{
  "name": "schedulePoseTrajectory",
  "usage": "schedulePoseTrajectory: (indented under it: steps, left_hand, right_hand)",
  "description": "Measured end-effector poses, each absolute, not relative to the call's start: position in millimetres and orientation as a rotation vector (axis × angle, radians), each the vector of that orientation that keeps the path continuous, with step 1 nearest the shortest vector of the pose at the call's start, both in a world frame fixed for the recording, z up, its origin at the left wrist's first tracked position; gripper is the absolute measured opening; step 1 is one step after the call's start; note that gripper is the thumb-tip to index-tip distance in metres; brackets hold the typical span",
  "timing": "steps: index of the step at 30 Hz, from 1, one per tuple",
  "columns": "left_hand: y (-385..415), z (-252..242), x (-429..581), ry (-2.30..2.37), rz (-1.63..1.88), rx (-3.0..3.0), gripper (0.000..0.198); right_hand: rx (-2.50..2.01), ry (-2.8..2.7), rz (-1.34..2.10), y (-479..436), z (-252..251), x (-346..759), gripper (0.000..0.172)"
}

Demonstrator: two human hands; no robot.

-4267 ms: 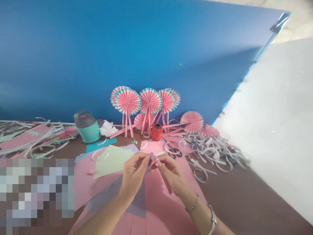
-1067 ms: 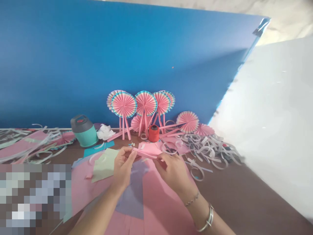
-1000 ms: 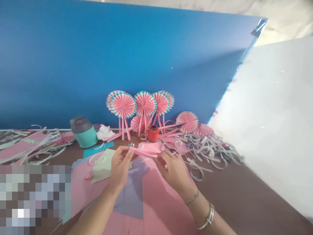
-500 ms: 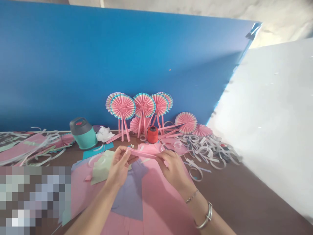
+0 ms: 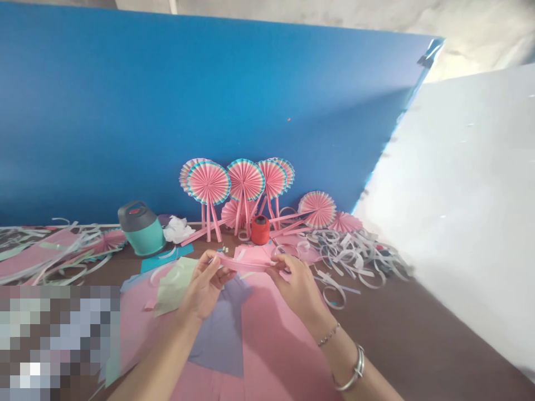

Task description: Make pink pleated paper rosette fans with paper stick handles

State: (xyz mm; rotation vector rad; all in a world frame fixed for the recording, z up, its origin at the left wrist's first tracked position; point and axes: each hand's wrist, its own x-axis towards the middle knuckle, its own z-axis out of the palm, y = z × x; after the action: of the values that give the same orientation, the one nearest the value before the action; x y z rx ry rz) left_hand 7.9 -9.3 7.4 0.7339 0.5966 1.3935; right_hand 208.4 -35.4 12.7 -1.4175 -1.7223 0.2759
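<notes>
A narrow folded pink paper strip (image 5: 246, 265) is stretched between my two hands, above the sheets on the table. My left hand (image 5: 208, 287) pinches its left end between thumb and fingers. At the other end, my right hand (image 5: 295, 283) grips the strip with thumb and fingertips. Beneath them lie large pink paper sheets (image 5: 284, 345), a grey-blue sheet (image 5: 221, 340) and a pale green sheet (image 5: 178, 284). Just beyond the strip stands a red spool of thread (image 5: 260, 230).
Pleated pink paper fans (image 5: 209, 184) on paper sticks lean against the blue board (image 5: 251, 89). A teal container with a grey lid (image 5: 144, 234) stands at left beside crumpled white tissue (image 5: 178, 229). Curled white paper strips (image 5: 355, 250) are heaped at right, near a white panel (image 5: 468, 211).
The pink strip now bows slightly and looks a little more spread between my hands. My right fingers have shifted slightly along its end.
</notes>
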Motion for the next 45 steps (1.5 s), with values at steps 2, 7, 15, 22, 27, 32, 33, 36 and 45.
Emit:
schedulePoseTrajectory:
  steps: [2,7,15,22,27,32,33,36,45]
  left_hand:
    - [-9,8,7,0.564,1.377,0.737,0.028]
    - [-8,7,2,0.501,1.374,0.745,0.025]
    - [-4,0,-4,0.444,1.388,0.706,0.022]
    - [-1,3,-7,0.470,1.455,0.664,0.026]
    - [0,2,-8,0.475,1.464,0.654,0.026]
    - [1,0,-9,0.489,1.474,0.683,0.026]
    - [0,0,-9,0.492,1.475,0.709,0.025]
    - [-2,2,-7,0.509,1.424,0.828,0.021]
    - [-13,8,-1,0.572,1.189,1.055,0.020]
  right_hand:
    - [-1.446,-1.708,0.273,-36,14,207,0.015]
    - [-1.395,-1.702,0.206,-38,14,206,0.019]
    - [-1.323,-1.669,0.150,-44,18,204,0.018]
    - [-1.367,-1.657,0.039,-42,13,208,0.018]
    - [-1.336,-1.686,0.068,-44,15,207,0.022]
    - [-1.242,-1.772,0.100,-48,22,205,0.046]
    - [-1.219,-1.817,0.098,-48,23,205,0.054]
    - [-1.173,-1.967,0.058,-48,19,205,0.073]
    - [-1.125,-2.203,0.197,-51,21,201,0.061]
